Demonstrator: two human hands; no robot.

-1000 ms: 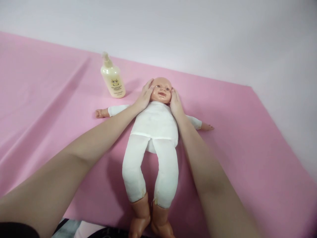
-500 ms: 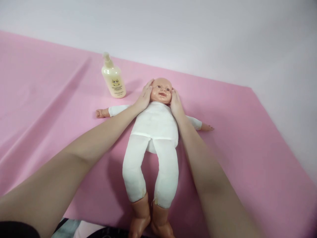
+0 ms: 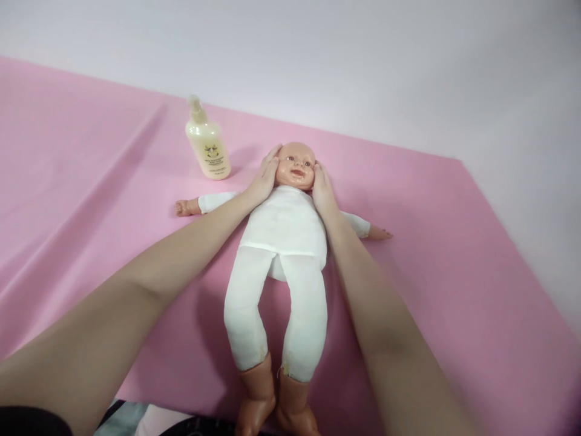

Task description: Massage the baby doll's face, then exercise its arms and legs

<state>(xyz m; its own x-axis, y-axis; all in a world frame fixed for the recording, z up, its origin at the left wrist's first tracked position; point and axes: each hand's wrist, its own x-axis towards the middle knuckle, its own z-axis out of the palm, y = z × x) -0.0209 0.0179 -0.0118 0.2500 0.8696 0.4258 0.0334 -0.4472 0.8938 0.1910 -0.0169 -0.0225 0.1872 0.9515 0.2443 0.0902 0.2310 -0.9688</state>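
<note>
A baby doll [image 3: 285, 224] with a bald plastic head and a white cloth body lies on its back, face up, feet toward me. Against the side of its head on the left rests my left hand [image 3: 267, 175], fingers stretched out and lying flat. My right hand [image 3: 322, 186] is open too, laid along the other side of the head with straight fingers. Between them, the head is cupped but not gripped. Both of the doll's arms stretch out sideways, partly hidden behind my wrists and forearms.
A pump bottle [image 3: 209, 145] of pale yellow liquid stands upright to the left of the doll's head. Under everything is a pink cloth [image 3: 436, 260], creased on the left side. Behind its far edge is a plain whitish surface [image 3: 318, 60].
</note>
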